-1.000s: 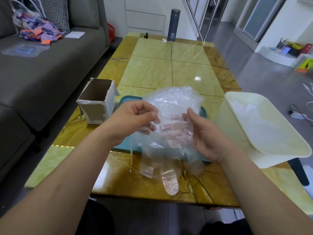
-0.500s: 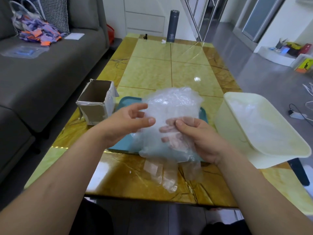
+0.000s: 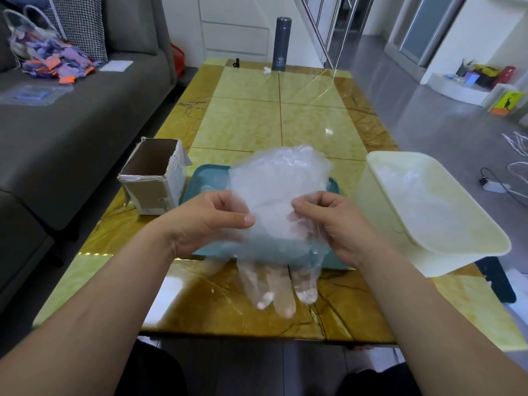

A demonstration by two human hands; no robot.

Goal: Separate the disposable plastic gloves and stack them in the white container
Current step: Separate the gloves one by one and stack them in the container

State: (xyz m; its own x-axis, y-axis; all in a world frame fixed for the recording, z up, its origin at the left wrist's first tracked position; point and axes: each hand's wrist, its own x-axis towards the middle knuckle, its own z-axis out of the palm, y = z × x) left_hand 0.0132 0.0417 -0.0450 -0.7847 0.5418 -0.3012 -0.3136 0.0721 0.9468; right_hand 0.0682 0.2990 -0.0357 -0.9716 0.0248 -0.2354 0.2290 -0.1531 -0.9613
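Glove wad (image 3: 281,192) hangs lower now, centre frame, over the teal tray (image 3: 204,174). Left hand (image 3: 210,222) and right hand (image 3: 331,224) have closed in, both pinching its front layer. Peel likely starting. White container (image 3: 483,244), right, waits.

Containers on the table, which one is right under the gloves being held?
The teal tray, beneath the held glove bundle; the cardboard box stands to its left, the white container to its right.
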